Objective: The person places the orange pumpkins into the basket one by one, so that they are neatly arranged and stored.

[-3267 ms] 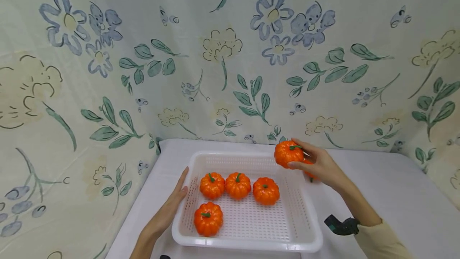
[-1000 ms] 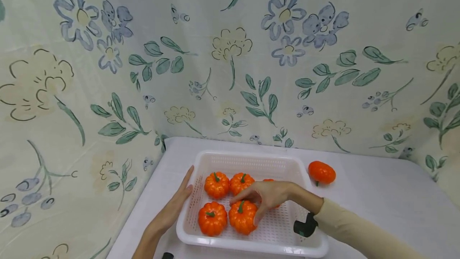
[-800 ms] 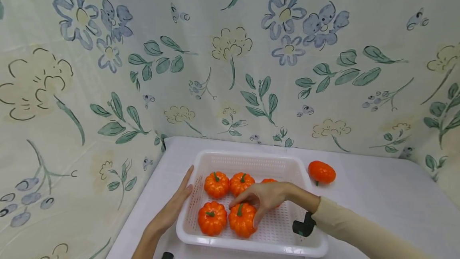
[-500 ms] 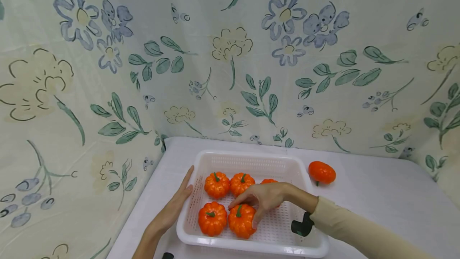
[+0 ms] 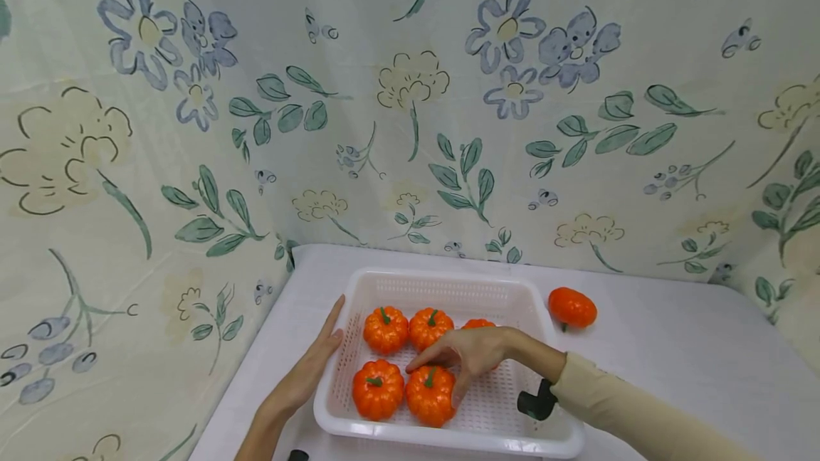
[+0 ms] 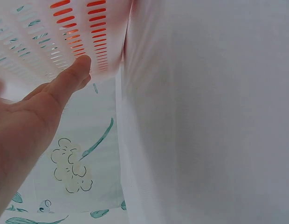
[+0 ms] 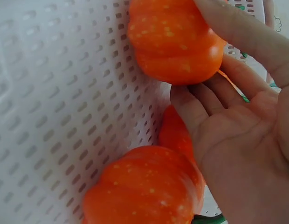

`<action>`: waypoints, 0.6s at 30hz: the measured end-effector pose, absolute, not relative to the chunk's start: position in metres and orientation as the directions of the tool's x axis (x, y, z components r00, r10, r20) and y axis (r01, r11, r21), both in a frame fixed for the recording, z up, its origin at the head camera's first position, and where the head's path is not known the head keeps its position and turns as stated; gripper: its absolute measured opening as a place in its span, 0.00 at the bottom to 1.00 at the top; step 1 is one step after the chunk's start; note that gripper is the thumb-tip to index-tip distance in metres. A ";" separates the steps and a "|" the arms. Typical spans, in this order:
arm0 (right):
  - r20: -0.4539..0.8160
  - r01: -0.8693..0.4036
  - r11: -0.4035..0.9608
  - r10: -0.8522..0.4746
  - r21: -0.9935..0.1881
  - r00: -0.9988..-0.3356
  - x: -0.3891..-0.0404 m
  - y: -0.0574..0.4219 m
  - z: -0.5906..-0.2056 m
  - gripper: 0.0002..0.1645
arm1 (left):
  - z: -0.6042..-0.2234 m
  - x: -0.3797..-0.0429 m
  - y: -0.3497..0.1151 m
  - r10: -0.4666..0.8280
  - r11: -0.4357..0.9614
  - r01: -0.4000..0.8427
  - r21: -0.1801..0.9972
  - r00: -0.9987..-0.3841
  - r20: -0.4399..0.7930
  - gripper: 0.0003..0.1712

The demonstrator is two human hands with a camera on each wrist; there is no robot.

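Observation:
My right hand reaches into a white perforated plastic basket and grips a small orange pumpkin with a green stem. Its thumb is on the pumpkin's right side and its fingers are at the back; the right wrist view shows the same grip on the pumpkin. This pumpkin stands upright at the front, right beside another pumpkin. Behind them sit two more pumpkins, one at the left and one in the middle. A further pumpkin is partly hidden by my hand. My left hand, fingers straight, rests against the basket's left wall.
One orange pumpkin lies on its side on the white-covered table, outside the basket's back right corner. A flower-patterned cloth hangs behind and to the left of the table.
The right hand has brought the pumpkin from above the basket's back right corner down to its front, beside the front left pumpkin, then nudged it slightly nearer. The left hand keeps its place.

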State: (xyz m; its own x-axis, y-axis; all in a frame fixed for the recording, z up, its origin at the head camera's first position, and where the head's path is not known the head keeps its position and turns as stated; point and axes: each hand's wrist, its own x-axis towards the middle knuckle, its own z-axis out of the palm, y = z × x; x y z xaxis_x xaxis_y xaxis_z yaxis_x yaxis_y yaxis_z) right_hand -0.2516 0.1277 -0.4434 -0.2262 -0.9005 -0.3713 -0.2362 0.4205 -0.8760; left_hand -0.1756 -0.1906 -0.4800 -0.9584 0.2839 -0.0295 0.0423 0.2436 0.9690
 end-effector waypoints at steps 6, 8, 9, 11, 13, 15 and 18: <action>-0.340 -0.247 0.389 -0.914 -0.887 -0.220 -0.251 0.129 -0.439 0.47 | -0.481 -0.176 -0.189 0.280 0.240 0.036 0.970 -0.960 -0.033 0.34; -0.317 -0.267 0.374 -0.919 -0.888 -0.233 -0.251 0.131 -0.434 0.48 | -0.481 -0.177 -0.189 0.281 0.240 0.039 0.970 -0.959 -0.031 0.34; -0.301 -0.291 0.365 -0.922 -0.884 -0.242 -0.251 0.132 -0.432 0.48 | -0.481 -0.177 -0.189 0.282 0.238 0.038 0.970 -0.959 -0.031 0.34; -0.273 -0.333 0.353 -0.925 -0.874 -0.264 -0.249 0.135 -0.424 0.48 | -0.482 -0.177 -0.189 0.284 0.242 0.042 0.969 -0.958 -0.030 0.35; -0.248 -0.368 0.344 -0.926 -0.864 -0.284 -0.248 0.139 -0.415 0.47 | -0.482 -0.177 -0.189 0.285 0.243 0.045 0.969 -0.958 -0.027 0.35; -0.223 -0.385 0.334 -0.926 -0.860 -0.304 -0.248 0.146 -0.404 0.46 | -0.482 -0.177 -0.189 0.283 0.243 0.046 0.969 -0.959 -0.026 0.35; -0.181 -0.382 0.324 -0.913 -0.866 -0.365 -0.248 0.163 -0.389 0.43 | -0.482 -0.177 -0.189 0.280 0.249 0.048 0.967 -0.960 -0.024 0.35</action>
